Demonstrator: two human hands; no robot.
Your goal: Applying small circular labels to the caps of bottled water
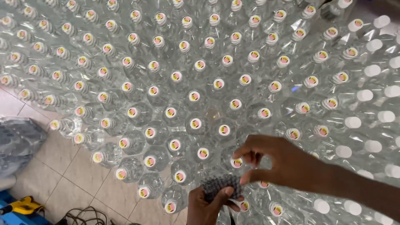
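Observation:
Several clear plastic bottles (pixel 194 96) with white caps bearing a pink and yellow sticker stand packed together, filling most of the head view. My right hand (pixel 280 163) reaches in from the right, thumb and fingers pinched at one bottle's cap (pixel 236 162). My left hand (pixel 207 204) comes up from the bottom edge and holds a dark, dotted roll or strip (pixel 218 184) just below that cap. One bottle (pixel 213 114) near the middle shows no cap.
Bottles at the right have plain white caps (pixel 352 122). Beige floor tiles (pixel 71 175) show at the lower left, with a crumpled plastic bag (pixel 18 141), a yellow power tool (pixel 21 206) and black cable (pixel 85 216).

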